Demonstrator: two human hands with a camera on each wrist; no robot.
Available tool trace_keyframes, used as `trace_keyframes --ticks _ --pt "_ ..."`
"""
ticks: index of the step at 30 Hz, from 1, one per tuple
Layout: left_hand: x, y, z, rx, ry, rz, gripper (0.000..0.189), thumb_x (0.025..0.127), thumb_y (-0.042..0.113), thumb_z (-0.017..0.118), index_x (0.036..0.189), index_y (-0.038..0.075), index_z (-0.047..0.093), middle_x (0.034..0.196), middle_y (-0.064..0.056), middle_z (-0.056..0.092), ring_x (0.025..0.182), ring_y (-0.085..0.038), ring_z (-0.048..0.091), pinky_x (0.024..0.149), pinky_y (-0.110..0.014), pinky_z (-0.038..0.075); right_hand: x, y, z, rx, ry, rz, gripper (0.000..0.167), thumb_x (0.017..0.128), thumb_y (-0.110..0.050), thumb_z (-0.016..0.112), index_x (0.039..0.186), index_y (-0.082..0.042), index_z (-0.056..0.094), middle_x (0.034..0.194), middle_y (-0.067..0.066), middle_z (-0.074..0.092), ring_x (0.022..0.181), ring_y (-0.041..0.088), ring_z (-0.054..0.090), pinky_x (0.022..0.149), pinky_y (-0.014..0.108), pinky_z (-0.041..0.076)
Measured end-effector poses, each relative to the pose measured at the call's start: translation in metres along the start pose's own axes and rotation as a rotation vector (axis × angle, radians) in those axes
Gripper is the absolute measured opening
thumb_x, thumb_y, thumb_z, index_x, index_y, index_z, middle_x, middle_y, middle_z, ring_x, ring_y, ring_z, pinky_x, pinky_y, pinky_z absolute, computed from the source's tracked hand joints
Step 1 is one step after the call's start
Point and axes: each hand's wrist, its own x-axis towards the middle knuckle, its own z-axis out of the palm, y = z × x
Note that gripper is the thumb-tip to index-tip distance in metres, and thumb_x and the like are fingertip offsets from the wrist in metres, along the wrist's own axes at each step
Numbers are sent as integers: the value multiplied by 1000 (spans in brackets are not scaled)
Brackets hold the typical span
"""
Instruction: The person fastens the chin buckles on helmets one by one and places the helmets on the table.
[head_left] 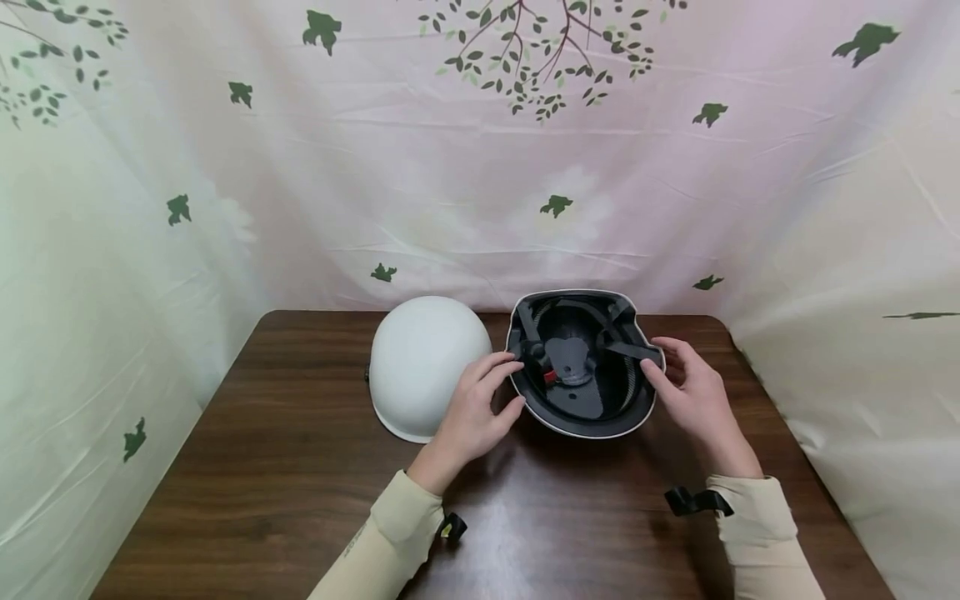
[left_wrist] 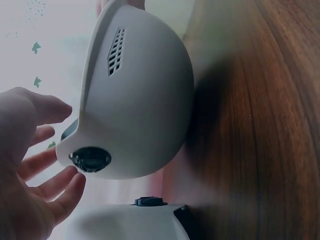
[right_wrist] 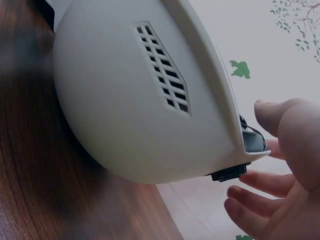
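Observation:
A white helmet (head_left: pixel 581 425) lies upside down on the table, its black lining, dark straps and a red buckle (head_left: pixel 551 377) facing up. Around its left side my left hand (head_left: pixel 480 408) spreads its fingers, tips right at the rim. In the left wrist view those fingers lie beside a black round fitting (left_wrist: pixel 91 159), the thumb apart from the shell. At the opposite side is my right hand (head_left: pixel 693 396), fingers loosely bent behind the rim. The right wrist view shows its fingertips by a black fitting (right_wrist: pixel 231 172), below a slotted vent (right_wrist: pixel 164 70), with the thumb off the shell.
A second white helmet (head_left: pixel 427 367) sits dome up just left of the first, close behind my left hand. Both stand near the far edge of the dark wooden table (head_left: pixel 300 467). A leaf-patterned cloth (head_left: pixel 465 183) hangs behind and along both sides.

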Motion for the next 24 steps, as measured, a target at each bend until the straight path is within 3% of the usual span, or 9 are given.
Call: trace_keyframes --ticks 11,15,18,20,24 --pt "-4 3 9 33 19 -75 41 89 11 81 129 5 71 137 -16 65 129 -31 62 106 -45 52 -1 -6 -2 -15 -24 -2 45 106 -25 65 142 1 61 123 30 71 100 42 73 74 4 46" --pt "-6 3 14 40 32 -63 42 87 10 83 127 4 71 135 -18 64 127 -31 63 104 -45 54 -1 -7 -5 -32 -2 4 46 107 -28 63 143 0 62 121 27 72 94 19 73 71 6 47" --pt "-6 4 18 32 43 -65 43 86 9 83 127 2 71 133 -19 64 126 -32 63 103 -45 55 -1 -6 -7 -20 29 11 44 109 -30 58 143 -1 63 118 25 73 87 -2 62 69 9 46" --pt "-6 4 19 26 42 -81 44 86 9 82 127 2 70 131 -19 64 126 -33 63 103 -45 54 -2 -4 -7 -4 42 12 43 111 -30 53 143 -3 64 118 24 73 85 -7 58 71 11 45" --pt "-6 4 20 23 26 -126 46 85 10 82 129 1 70 133 -19 63 126 -35 63 105 -45 53 -1 -2 -6 62 35 8 45 115 -30 40 146 -5 61 119 23 71 83 -3 61 77 11 45"
